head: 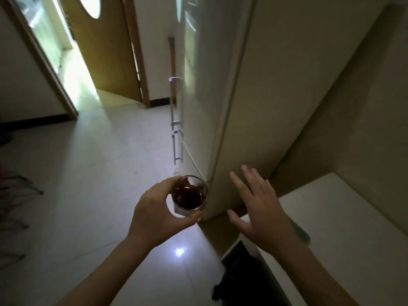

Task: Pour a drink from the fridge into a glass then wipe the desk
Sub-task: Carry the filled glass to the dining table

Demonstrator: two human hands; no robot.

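Note:
A clear glass [189, 195] holding dark red-brown drink hangs over the floor, gripped around its side by my left hand [154, 215]. My right hand [257, 208] is held out flat with fingers spread and nothing in it, near the side of the tall cream fridge [231, 89]. Both fridge doors are closed, and their metal handles [176, 120] face left. The white desk [344, 235] lies at the lower right, under my right forearm.
Pale tiled floor [99, 173] spreads to the left and ahead. An open wooden door [106, 47] leads to a bright room at the top left. A dark object [234, 281] lies on the floor beside the desk. Metal frame legs [19, 191] show at the left edge.

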